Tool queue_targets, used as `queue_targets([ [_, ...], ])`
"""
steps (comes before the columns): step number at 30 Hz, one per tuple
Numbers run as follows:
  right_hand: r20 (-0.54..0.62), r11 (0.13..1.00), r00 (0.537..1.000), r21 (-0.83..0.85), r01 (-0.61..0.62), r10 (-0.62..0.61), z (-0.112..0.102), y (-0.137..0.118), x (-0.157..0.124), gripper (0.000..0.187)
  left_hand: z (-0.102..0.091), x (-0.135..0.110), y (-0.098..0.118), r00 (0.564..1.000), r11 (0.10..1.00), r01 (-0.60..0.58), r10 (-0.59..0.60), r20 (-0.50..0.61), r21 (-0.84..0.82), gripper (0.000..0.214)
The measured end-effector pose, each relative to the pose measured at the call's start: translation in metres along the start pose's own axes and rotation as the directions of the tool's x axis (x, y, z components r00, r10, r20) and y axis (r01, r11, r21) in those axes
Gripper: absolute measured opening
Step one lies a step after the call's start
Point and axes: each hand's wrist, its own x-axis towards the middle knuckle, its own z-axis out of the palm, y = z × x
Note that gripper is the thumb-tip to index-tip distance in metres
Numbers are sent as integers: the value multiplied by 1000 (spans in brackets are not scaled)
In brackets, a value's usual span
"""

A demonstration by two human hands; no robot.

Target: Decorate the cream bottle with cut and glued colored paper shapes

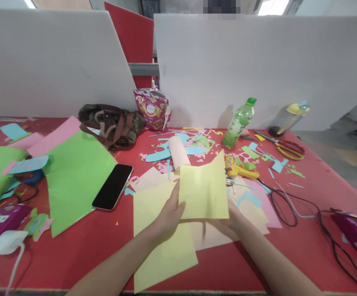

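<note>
A piece of yellow paper (203,193) is held up between my two hands above the table. At its left edge, my left hand (170,213) is closed on it, thumb on the near face. My right hand (232,218) is at the lower right edge, its fingers mostly hidden behind the sheet. The upper right corner of the paper sticks up in a point. Beneath lies a larger yellow sheet (163,250), partly over paler sheets. Just behind the held piece lies a pale paper roll (178,152) among blue strips.
A black phone (113,187) rests on green sheets (76,172) at left. On the right are a yellow glue gun (240,169) with a looping cord, a green bottle (239,122) and scissors (289,149). Paper scraps, a bag (113,125) and a snack packet (153,109) sit farther back.
</note>
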Motion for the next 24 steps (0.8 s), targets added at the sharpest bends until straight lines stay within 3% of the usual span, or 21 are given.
queue_targets([
  [3,45,990,999,141,-27,21,5,-1,-2,40,7,-5,8,993,995,-49,57,99,-84,65],
  [6,74,979,996,189,-70,57,4,-2,-2,44,11,-9,17,983,989,28,-1,184,-142,72],
  [12,51,979,995,184,-92,84,1,-2,0,61,9,-9,21,997,985,-1,14,75,-175,57],
  [18,8,985,995,136,-104,104,2,-2,0,67,4,-6,16,993,956,111,-95,70,-273,50],
  [24,14,989,992,82,-122,122,5,-6,-2,66,3,-5,14,996,981,88,-84,27,-175,44],
])
